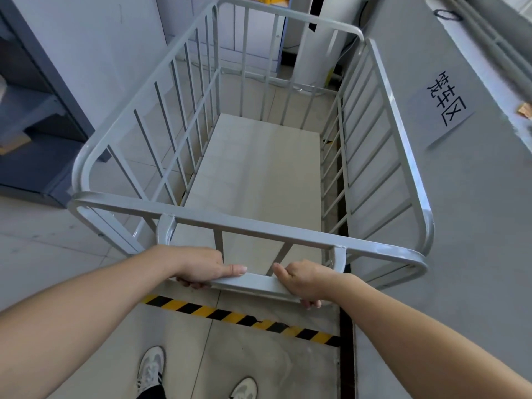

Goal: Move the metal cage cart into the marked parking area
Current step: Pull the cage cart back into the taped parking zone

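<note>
The grey metal cage cart [403, 145] fills the middle of the view, with barred sides and an empty pale deck [259, 174]. Its push handle [253, 283] sticks out from the near rail. My left hand [198, 264] grips the handle's left end, and my right hand [302, 279] grips its right end. A yellow-and-black striped tape line [241, 318] runs across the floor just below the handle, between the cart and my feet. The cart's body lies beyond that line, close along the wall on the right.
A grey wall [460, 226] on the right carries a paper sign [444, 110] with handwritten characters. A dark blue shelf unit [40, 125] stands at the left. A white panel and a cable lie past the cart's far end. My white shoes [151, 367] stand on the tiled floor.
</note>
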A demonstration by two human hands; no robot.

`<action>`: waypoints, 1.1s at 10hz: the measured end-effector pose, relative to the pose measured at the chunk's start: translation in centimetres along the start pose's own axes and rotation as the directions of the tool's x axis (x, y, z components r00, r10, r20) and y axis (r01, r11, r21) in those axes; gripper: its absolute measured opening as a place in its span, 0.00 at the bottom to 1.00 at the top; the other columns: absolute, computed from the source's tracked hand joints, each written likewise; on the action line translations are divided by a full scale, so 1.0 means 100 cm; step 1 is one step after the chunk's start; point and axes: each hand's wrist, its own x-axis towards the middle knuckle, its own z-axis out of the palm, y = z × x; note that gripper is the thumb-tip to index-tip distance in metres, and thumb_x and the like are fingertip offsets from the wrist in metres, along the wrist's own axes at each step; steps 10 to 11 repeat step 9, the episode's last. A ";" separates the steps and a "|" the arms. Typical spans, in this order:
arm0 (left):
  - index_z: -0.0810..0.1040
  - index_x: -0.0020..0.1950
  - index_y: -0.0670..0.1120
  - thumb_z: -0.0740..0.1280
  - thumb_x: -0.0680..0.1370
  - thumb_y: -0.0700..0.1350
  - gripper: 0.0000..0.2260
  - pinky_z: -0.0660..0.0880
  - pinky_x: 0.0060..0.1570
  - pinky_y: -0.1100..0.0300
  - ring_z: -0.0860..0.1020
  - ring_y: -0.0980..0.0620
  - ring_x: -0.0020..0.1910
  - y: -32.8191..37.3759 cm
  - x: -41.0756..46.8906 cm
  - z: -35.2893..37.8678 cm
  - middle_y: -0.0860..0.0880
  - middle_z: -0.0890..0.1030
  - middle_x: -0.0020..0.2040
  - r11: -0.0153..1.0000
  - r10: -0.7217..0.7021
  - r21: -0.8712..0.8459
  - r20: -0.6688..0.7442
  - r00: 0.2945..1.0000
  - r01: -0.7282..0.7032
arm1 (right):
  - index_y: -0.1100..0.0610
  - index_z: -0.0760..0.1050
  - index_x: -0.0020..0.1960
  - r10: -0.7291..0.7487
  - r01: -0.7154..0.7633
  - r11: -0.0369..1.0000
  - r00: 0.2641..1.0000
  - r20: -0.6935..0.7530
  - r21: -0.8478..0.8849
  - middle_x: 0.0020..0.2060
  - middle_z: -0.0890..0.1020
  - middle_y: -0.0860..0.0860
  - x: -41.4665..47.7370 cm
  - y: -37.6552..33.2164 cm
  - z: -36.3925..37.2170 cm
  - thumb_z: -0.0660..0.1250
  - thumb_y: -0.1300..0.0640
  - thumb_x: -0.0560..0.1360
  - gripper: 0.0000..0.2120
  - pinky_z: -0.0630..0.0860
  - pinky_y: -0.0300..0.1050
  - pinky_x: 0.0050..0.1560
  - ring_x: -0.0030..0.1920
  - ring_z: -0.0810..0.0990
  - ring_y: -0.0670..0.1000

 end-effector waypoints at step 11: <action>0.77 0.57 0.47 0.54 0.83 0.52 0.16 0.72 0.57 0.56 0.77 0.51 0.52 -0.010 -0.028 -0.029 0.49 0.81 0.52 1.000 -0.001 0.014 -0.222 0.975 0.005 | 0.62 0.75 0.62 0.058 -0.070 0.993 0.991 -0.122 -0.098 0.56 0.80 0.58 -0.013 -0.006 -0.006 0.45 0.37 0.80 0.33 0.70 0.48 0.55 0.55 0.77 0.57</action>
